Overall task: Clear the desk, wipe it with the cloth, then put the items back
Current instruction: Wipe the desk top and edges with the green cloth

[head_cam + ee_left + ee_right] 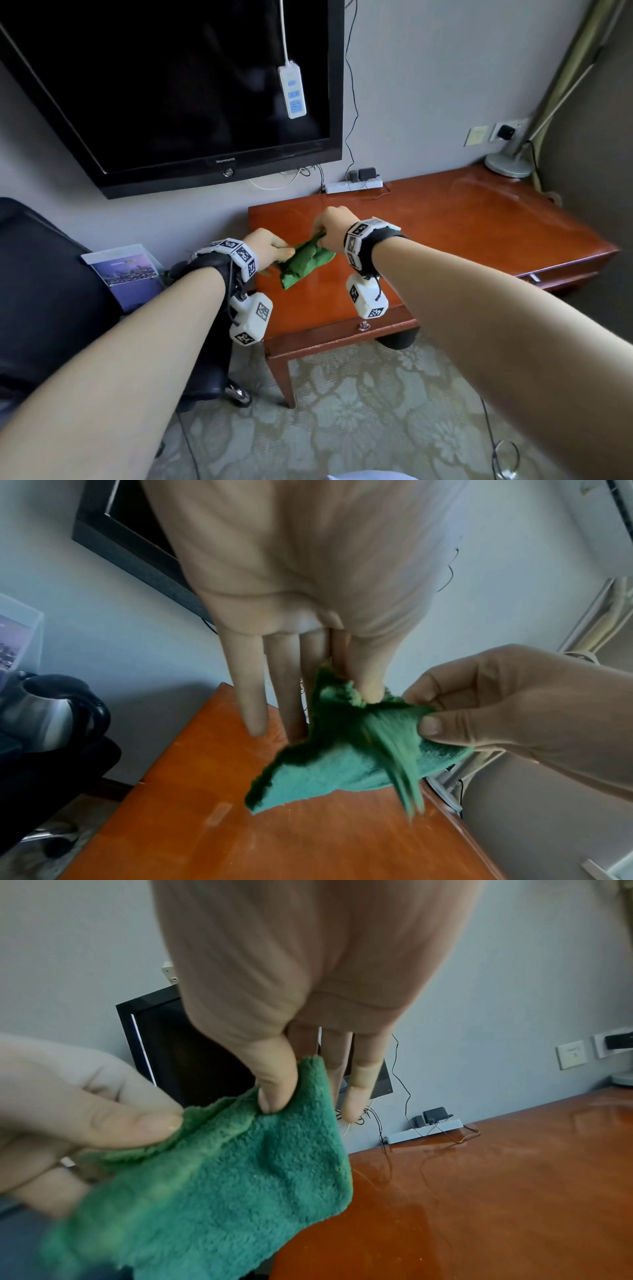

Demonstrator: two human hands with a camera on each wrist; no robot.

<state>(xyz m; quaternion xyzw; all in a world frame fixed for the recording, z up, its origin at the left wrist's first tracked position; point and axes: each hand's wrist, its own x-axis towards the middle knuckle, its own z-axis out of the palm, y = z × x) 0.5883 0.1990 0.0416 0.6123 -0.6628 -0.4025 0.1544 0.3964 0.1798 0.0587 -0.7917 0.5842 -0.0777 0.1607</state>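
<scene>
A green terry cloth [305,262] hangs crumpled between both hands, just above the left end of the red-brown wooden desk [462,233]. My left hand [284,251] pinches one corner with thumb and forefinger, its other fingers straight. My right hand [320,234] pinches the opposite upper edge. In the left wrist view the cloth [325,772] droops down to the desk [240,831] between my left hand [368,696] and right hand [428,718]. In the right wrist view the thumb of my right hand [274,1102] presses into the cloth [222,1191], while my left hand [164,1123] grips its left edge.
A white power strip [352,186] with plugged adapters lies at the desk's back edge, and a lamp base [507,164] stands in the far right corner. A black chair [51,291] on the left carries a brochure stand [126,270] and a steel kettle [44,718]. A TV [171,85] hangs on the wall.
</scene>
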